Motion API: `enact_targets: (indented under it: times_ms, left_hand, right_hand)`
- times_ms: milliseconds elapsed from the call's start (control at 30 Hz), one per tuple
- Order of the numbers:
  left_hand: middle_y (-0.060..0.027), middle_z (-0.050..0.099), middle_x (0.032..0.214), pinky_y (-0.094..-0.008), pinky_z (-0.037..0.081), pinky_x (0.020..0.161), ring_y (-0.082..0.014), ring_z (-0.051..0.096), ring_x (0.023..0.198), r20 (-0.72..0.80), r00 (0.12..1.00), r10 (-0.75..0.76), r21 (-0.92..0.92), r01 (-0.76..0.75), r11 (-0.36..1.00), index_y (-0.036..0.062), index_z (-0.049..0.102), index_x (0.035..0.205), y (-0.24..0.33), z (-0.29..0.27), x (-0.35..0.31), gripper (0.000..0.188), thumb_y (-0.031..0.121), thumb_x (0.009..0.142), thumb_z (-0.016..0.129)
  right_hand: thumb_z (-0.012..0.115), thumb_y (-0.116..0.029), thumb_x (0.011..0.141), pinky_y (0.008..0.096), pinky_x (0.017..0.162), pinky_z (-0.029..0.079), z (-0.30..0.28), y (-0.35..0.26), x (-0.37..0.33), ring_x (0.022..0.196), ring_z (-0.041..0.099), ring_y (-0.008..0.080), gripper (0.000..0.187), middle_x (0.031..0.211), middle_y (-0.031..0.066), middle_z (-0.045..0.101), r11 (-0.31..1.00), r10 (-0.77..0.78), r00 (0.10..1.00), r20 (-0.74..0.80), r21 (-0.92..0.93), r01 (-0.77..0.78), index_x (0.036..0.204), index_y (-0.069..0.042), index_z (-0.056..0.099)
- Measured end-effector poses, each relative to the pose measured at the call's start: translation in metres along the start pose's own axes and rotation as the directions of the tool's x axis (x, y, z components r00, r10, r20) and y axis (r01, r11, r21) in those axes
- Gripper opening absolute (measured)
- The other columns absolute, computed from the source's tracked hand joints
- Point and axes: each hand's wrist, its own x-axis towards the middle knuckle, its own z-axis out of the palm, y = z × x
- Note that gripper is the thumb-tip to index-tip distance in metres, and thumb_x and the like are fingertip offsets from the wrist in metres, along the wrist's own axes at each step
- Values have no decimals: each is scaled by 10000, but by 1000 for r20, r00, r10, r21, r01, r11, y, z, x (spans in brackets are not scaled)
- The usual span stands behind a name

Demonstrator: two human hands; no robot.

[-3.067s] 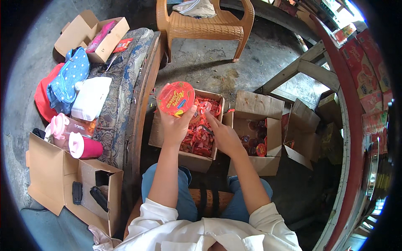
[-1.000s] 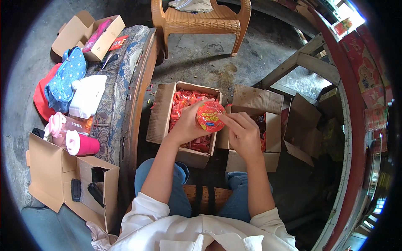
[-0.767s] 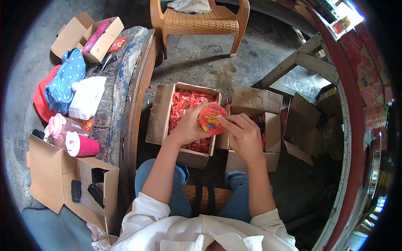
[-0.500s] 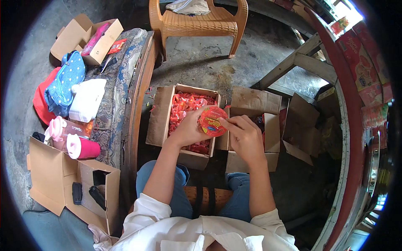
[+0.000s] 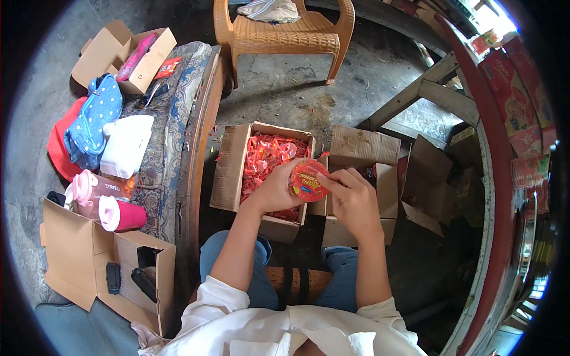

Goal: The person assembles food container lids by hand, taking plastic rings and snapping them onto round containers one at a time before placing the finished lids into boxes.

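My left hand [image 5: 274,188] is wrapped round a round tub with a red printed top [image 5: 308,180], its top facing me. My right hand [image 5: 354,199] is closed, with thumb and forefinger pinched at the right rim of the tub's top. Whether a thin piece is between those fingertips cannot be made out. Below both hands stands an open cardboard box [image 5: 233,168] full of small red wrapped packets [image 5: 268,155]. Right of it is a second open cardboard box [image 5: 363,144], its inside partly hidden by my right hand.
A patterned bench [image 5: 161,139] on the left carries a pink tumbler [image 5: 127,215], a blue dotted bag [image 5: 98,127] and boxes. A brown plastic chair [image 5: 285,38] stands ahead. Another open carton [image 5: 424,172] and a red-edged table [image 5: 496,196] are at the right.
The tub has shifted slightly right and down and its top is tilted a little more. Both hands keep their hold at its sides. The whole view has moved slightly.
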Motion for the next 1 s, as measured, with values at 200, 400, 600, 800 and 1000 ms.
enact_targets:
  times_ms: [200, 400, 600, 800, 1000]
  left_hand:
    - [-94, 612, 1064, -298, 465, 861, -154, 587, 971, 3, 1000, -21, -43, 21, 999, 28, 488, 1171, 0, -1, 2, 611, 126, 645, 782]
    - [-90, 614, 1060, -295, 466, 859, -146, 586, 966, -15, 1000, -23, -25, 23, 999, 25, 495, 1164, 4, -3, 2, 601, 127, 647, 784]
    - [-107, 622, 1037, -308, 466, 852, -177, 599, 957, 6, 1000, 12, -11, -12, 1000, 25, 499, 1155, -2, 1, 5, 594, 112, 638, 776]
    - [-122, 584, 1117, -324, 441, 896, -206, 567, 1032, 27, 999, -19, 56, 17, 998, 22, 442, 1232, -9, -2, 3, 723, 63, 592, 775]
    - [-122, 589, 1102, -325, 448, 880, -202, 573, 1015, -19, 1000, 24, 66, -22, 998, 15, 454, 1208, -3, -6, 5, 678, 80, 613, 773]
  right_hand:
    - [603, 15, 660, 346, 644, 490, -1, -1, 2, 736, 554, 229, 301, 797, 61, 565, 1000, 12, 1000, -6, 20, -12, 947, -54, 663]
    - [601, 20, 667, 350, 635, 487, 0, -2, 2, 736, 553, 229, 296, 796, 61, 563, 1000, 21, 1000, -7, 16, -21, 947, -55, 663]
    - [598, 0, 671, 337, 645, 501, -2, -5, 4, 745, 563, 220, 272, 805, 54, 573, 998, 19, 999, 29, -52, -17, 928, -59, 665]
    - [591, -34, 666, 335, 634, 506, 1, -10, 16, 750, 574, 222, 234, 800, 61, 587, 995, 10, 996, 90, -98, -1, 887, -47, 667]
    - [572, -48, 667, 342, 635, 504, -7, -6, 32, 748, 577, 227, 213, 768, 70, 579, 992, -54, 984, 168, -103, 73, 858, -43, 667]
